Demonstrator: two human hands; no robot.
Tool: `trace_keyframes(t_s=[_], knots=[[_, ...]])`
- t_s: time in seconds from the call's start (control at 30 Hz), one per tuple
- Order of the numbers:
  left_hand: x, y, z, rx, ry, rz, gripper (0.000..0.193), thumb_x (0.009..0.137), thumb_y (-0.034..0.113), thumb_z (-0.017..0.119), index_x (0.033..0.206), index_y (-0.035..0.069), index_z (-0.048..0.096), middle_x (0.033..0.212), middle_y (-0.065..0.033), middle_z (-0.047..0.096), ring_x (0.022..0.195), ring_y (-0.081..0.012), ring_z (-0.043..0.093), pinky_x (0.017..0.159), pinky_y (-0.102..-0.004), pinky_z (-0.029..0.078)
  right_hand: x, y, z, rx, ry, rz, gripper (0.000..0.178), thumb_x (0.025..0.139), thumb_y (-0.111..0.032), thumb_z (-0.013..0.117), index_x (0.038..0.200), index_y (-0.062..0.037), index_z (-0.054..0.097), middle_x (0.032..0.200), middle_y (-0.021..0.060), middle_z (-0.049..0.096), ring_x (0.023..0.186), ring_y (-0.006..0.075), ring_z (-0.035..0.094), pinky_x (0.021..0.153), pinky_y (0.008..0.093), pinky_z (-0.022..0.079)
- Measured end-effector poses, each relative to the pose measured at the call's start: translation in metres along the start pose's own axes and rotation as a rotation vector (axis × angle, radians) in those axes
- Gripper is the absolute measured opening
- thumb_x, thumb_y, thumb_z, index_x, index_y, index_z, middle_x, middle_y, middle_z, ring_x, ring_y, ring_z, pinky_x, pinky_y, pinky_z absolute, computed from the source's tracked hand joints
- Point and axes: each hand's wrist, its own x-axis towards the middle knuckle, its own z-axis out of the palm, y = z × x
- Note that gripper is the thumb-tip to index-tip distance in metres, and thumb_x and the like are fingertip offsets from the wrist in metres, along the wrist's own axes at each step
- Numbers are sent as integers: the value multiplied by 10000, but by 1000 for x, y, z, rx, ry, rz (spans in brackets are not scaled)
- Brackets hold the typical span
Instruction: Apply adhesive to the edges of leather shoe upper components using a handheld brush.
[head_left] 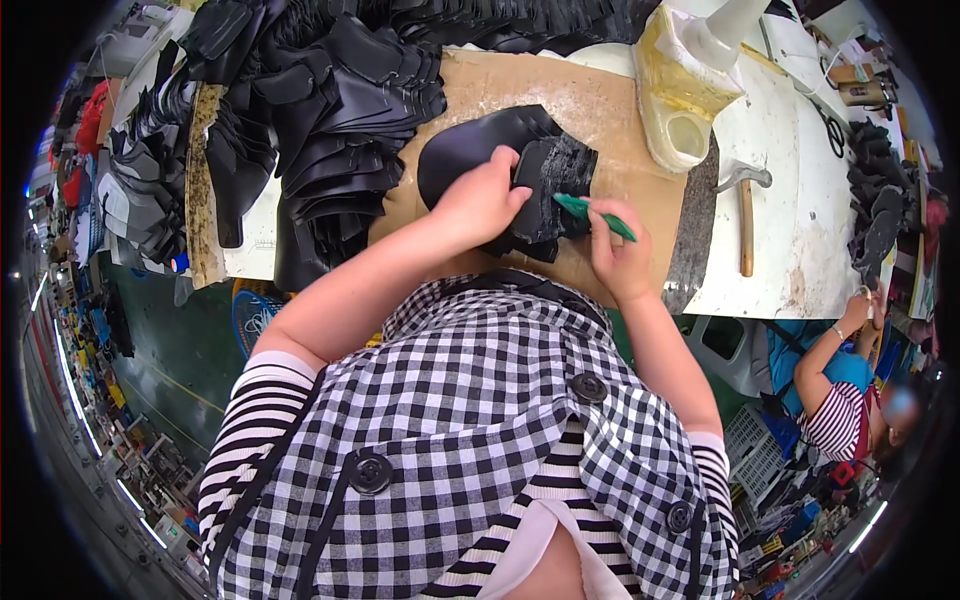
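My left hand (483, 205) presses down on a stack of black leather pieces (453, 150), thumb and forefinger at the edge of the upper pieces. Its other fingers curl under and are partly hidden. On the stack's right side the staggered edges (568, 165) look rough and streaked. My right hand (618, 250) grips a slim green tool (610, 222), whose tip meets these edges; its exact kind I cannot make out. The stack lies on a brown board (610, 110) at the near side of the table.
Piles of black cut pieces (345, 120) crowd the left and back. A yellowish glue container (668, 100) with a white bottle (722, 35) stands at the back right. A hammer (746, 215) and scissors (833, 135) lie right. Another person (840, 400) works at far right.
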Motion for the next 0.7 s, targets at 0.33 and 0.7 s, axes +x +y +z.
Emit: trace_keyframes(t_s=[0.33,0.7], knots=[[89,29,-37,633,-244,442,721,556,142,842,1207,214,541,1209,-125,467,1211,-325,393,962,-453,363,51,17,-16,118,17,314,142,869,-65,595,1009,-47,582,864,129,641,785,213,638,711,294,488],[104,29,-28,848,-438,325,506,516,245,812,1004,197,685,956,-81,672,977,-317,604,844,-449,447,-13,40,-46,31,302,292,202,869,-100,612,1041,-32,529,962,72,571,853,187,579,781,289,465]])
